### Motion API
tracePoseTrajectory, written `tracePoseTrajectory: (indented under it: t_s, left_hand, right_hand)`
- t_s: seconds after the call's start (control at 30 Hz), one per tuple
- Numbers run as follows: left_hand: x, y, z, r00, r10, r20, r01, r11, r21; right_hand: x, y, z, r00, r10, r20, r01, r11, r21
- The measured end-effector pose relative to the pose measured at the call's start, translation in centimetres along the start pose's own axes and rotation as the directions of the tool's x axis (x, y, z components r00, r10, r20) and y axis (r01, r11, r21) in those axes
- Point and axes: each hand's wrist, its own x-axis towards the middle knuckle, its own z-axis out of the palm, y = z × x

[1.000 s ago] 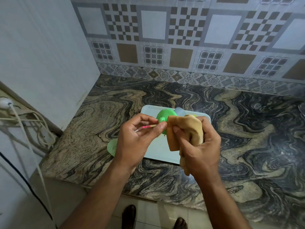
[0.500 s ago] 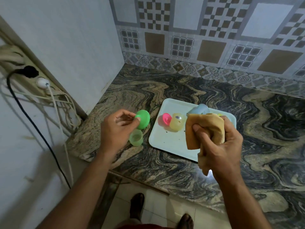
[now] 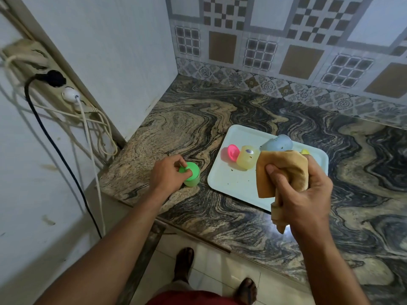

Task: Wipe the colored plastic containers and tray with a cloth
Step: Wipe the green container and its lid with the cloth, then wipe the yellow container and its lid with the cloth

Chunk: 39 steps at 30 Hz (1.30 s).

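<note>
Two bare hands work over a swirl-patterned stone counter (image 3: pixel 253 111) in a tiled corner. The left hand (image 3: pixel 166 172) has its fingers closed on the green lid (image 3: pixel 191 171), which sits on top of the green container (image 3: pixel 193 181); this container stands on the counter just off the tray's 9 o'clock edge, apart from it. The right hand (image 3: pixel 301 190) is clenched around a bunched tan cloth (image 3: pixel 284 170), held above the tray's 5 o'clock portion, with a tail of fabric hanging below the fist. The pale tray (image 3: pixel 229 183) lies flat on the counter with small dark crumbs on its bare surface. Toward its 12 o'clock side rest a pink container (image 3: pixel 233 152), a translucent yellow container (image 3: pixel 247 159) touching it, and a pale blue container (image 3: pixel 278 143) beside that, partly hidden by the cloth. A small yellow piece (image 3: pixel 305 152) shows at the cloth's 1 o'clock; what it is cannot be told. At 9 o'clock from the counter, a wall power strip (image 3: pixel 44 69) carries a black plug and a white plug with trailing cords.
</note>
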Motion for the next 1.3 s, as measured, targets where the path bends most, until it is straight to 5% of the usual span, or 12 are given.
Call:
tracePoseTrajectory:
  t_s: [0.57, 0.73, 0.9, 1.07, 1.3]
  left_hand:
    - [0.9, 0.1, 0.7, 0.995, 0.085, 0.049, -0.091, 0.989, 0.118]
    - [0.8, 2.0, 1.4, 0.953, 0.296, -0.066, -0.279, 0.941, 0.190]
    - [2.8, 7.7, 5.1, 0.865, 0.464, 0.193, -0.499, 0.835, 0.231]
    - [5.1, 11.5, 9.2, 0.817, 0.392, 0.424, -0.532, 0.796, 0.289]
    - [6.8, 11.6, 11.0, 0.779, 0.456, 0.430, -0.585, 0.775, 0.239]
  right_hand:
    - [0.2, 1.1, -1.7, 0.997, -0.004, -0.079, -0.002, 0.997, -0.077]
    - [-0.1, 0.7, -3.2, 0.994, 0.015, -0.110, -0.020, 0.999, -0.044]
    - [-0.8, 0.2, -5.0, 0.985, 0.025, -0.173, -0.030, 0.999, -0.028]
    - [-2.1, -0.1, -6.6, 0.976, 0.032, -0.214, -0.044, 0.998, -0.052]
    - [-3.5, 0.6, -8.2, 0.948, 0.060, -0.312, -0.089, 0.993, -0.077]
